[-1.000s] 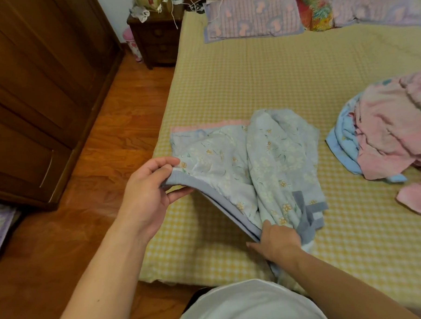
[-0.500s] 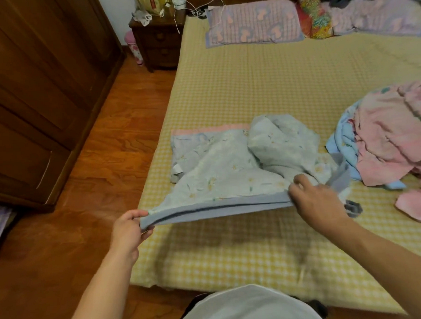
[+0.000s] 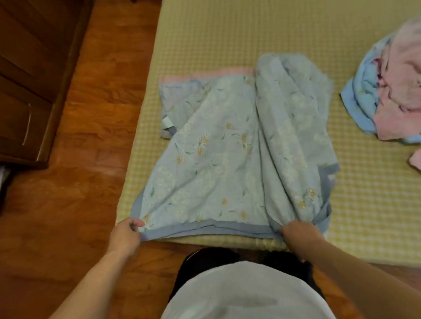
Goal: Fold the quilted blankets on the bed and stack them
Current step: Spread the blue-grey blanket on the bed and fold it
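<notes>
My left hand point(image 3: 125, 235) pinches the near left corner of the pale blue floral blanket point(image 3: 219, 159), thumb and curled fingers closed on its grey-blue binding right at the edge of the bed point(image 3: 223, 33). My right hand point(image 3: 298, 232) grips the same bound edge further along, fingers curled into the cloth where a thick ridge of gathered fabric comes down to meet it. Between my two hands the binding runs in a nearly straight line along the near edge of the mattress.

Away from my hands the blanket spreads over the yellow checked bed cover. The part ahead of my left hand lies fairly flat, with small yellow and white flowers showing. Ahead of my right hand the cloth is doubled over itself in a long rumpled fold that reaches to the far end of the blanket. A pink strip point(image 3: 205, 75) edges the far side, and a small white label point(image 3: 166, 123) sticks out on the far left, past my left hand. Beyond my right hand, a loose end of the binding lies bunched on the bed.

Well off to the right of my right hand sits a crumpled pile point(image 3: 394, 91) of pink and light blue blankets, apart from the one I hold. To the left of my left hand is wooden floor point(image 3: 83, 152), and further left a dark wooden wardrobe point(image 3: 20, 83).
</notes>
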